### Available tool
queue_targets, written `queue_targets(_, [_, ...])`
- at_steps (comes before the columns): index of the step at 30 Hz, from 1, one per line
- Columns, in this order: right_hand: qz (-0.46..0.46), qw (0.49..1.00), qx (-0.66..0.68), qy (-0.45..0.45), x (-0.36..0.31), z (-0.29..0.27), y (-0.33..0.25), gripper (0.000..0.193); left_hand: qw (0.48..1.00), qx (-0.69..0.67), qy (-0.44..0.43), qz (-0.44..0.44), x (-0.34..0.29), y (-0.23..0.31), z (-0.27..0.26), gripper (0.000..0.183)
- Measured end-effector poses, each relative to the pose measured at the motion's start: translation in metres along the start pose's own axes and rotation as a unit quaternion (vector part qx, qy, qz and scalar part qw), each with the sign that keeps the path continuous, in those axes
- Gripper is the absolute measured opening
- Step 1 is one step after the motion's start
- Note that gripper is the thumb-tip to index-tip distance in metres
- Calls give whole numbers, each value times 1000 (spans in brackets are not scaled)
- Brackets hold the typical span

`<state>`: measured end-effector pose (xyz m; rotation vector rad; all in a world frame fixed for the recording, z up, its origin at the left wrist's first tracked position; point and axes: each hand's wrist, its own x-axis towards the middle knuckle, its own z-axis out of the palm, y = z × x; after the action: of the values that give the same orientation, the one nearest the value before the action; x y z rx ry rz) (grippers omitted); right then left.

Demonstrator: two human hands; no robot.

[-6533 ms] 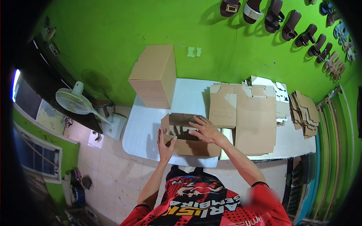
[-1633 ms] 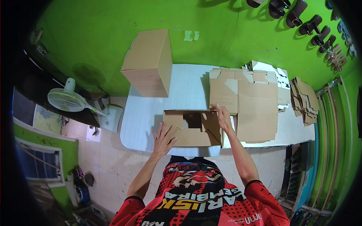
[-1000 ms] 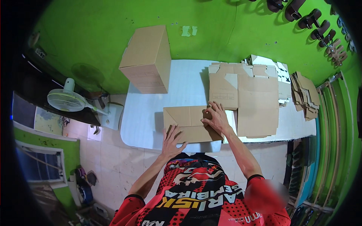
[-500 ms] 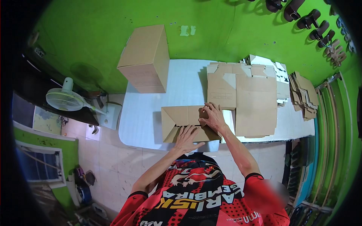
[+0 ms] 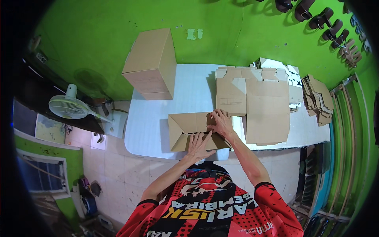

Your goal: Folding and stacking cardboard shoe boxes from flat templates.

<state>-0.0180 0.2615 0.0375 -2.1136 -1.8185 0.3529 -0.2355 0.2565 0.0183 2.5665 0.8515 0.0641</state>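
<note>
A small brown cardboard box lies at the near edge of the white table, its long flaps folded inward with a dark gap between them. My left hand rests on the near flap, its fingers stretched out and apart. At the box's right end, my right hand has its fingers curled over the cardboard, thumb close to the gap. What lies under the right palm is hidden.
A tall closed carton stands at the table's far left. Flattened cardboard boxes are piled on the right, with more cardboard sheets beyond. The white tabletop meets the green wall. A fan stands at the left.
My left hand has shifted slightly right along the near flap, its fingers nearer the right hand. The right hand stays at the box's right end. The view has tilted a little.
</note>
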Motion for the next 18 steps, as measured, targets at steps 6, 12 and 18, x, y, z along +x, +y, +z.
queue_targets(6, [-25,998,48,-31,2,-12,1,71,999,-23,44,16,0,2,-15,119])
queue_targets(12, [-1,998,46,-39,-9,-3,17,77,991,41,113,62,0,1,-18,120])
queue_targets(18, [31,994,92,56,-20,2,22,69,989,2,113,92,2,3,-36,113])
